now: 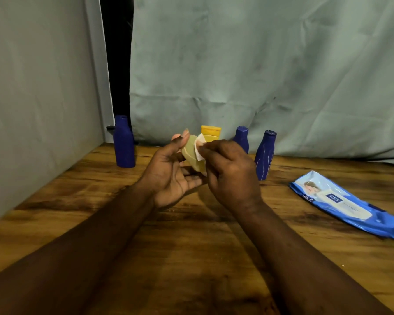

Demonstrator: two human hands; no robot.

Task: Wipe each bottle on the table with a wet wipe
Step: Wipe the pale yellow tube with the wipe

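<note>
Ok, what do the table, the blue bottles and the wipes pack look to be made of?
Table: wood or wood-look laminate, streaky brown grain, slight sheen. Blue bottles: likely plastic, opaque, matte, moulded shoulders; the rightmost one shows pale scuff lines. Wipes pack: thin glossy plastic film, crinkled, with light glints.

L hand (168,178), R hand (233,178), forearms (96,242) bare.

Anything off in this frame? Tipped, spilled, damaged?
No spill. The right blue bottle has pale streaks down its side and looks tilted, top rightward, though the wide lens may exaggerate. The left blue bottle and middle blue bottle stand upright. Left hand holds the pale bottle, right hand presses the wipe on it.
</note>
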